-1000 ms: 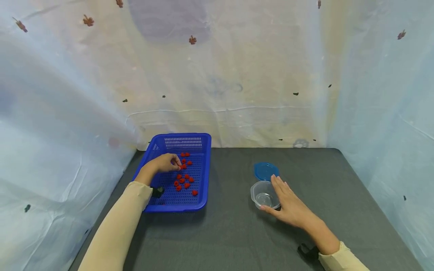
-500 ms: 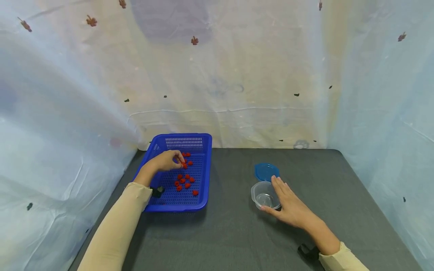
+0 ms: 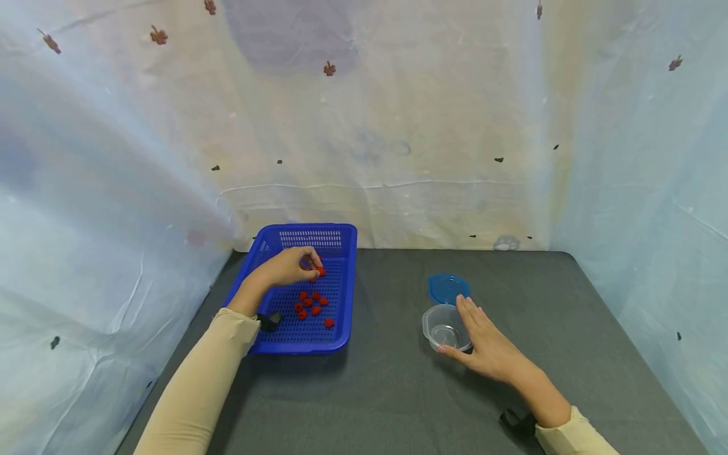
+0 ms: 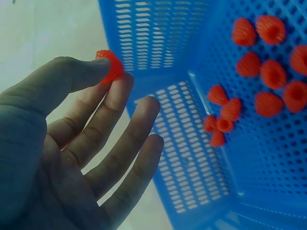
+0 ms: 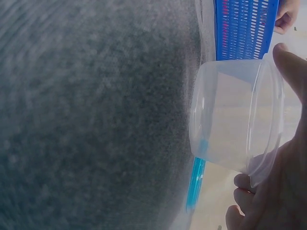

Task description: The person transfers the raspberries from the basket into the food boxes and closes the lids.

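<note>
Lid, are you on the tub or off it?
Off: the blue lid lies on the table beyond the tub, whose top is uncovered.

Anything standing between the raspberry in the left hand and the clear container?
Yes, the blue basket's right wall. Beyond it, nothing visible blocks the way; the right hand is at the right side of the clear container.

Soft light, dimmer wrist views, perhaps blurred
</note>
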A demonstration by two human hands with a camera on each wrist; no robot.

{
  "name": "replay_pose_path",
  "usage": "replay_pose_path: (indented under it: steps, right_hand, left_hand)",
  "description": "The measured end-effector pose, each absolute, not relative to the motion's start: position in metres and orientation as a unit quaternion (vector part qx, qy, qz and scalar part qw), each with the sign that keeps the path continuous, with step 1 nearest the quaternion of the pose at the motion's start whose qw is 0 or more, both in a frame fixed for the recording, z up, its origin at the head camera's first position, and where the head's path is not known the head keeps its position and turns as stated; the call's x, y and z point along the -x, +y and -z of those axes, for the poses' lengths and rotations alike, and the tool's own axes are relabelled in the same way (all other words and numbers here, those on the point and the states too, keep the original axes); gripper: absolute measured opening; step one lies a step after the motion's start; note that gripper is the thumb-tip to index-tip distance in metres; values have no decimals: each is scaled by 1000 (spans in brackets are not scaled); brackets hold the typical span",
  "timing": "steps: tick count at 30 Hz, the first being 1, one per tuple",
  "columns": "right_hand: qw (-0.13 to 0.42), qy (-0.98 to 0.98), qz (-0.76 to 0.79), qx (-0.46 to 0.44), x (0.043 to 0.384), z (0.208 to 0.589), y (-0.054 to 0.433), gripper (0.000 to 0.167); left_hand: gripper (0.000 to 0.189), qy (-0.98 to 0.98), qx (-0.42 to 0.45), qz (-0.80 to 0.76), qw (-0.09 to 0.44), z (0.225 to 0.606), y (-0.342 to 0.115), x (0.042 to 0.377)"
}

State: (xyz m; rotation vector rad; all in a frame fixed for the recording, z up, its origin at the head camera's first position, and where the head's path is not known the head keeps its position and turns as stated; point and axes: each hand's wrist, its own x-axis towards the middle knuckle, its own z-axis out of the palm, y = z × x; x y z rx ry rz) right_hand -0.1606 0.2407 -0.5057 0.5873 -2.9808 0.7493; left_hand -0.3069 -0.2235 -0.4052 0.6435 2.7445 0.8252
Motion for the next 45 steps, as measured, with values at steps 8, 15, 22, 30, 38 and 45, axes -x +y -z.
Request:
replay_pose_path:
  steps: [8,15,22,30,38,45]
  right_hand:
    - [-2,-953,-240,-185,162,506,242,116]
    - [-1,-953,-238,-188,162,506,241,116]
    - [6,-953,-236,-191,161,504,240,116]
    - [6,-954,-228,-195,161,504,241,116]
    - [3,-953,-233,-195,161,504,242,115]
    - [4,-952,-232,-200,162,503,242,115]
  left_hand:
    - [14,926,-230,-282,102,392,-205,301]
    - [14,923,-255,-273,97,388,-186,295]
    - [14,923,-271,-258,86,382,-165,286]
    - [14,923,-279,-248,91,379,-143,278]
    - [14,912,-304,-255,102,373,-123,271]
    - [12,913,-315,-239,102,373,-103,266]
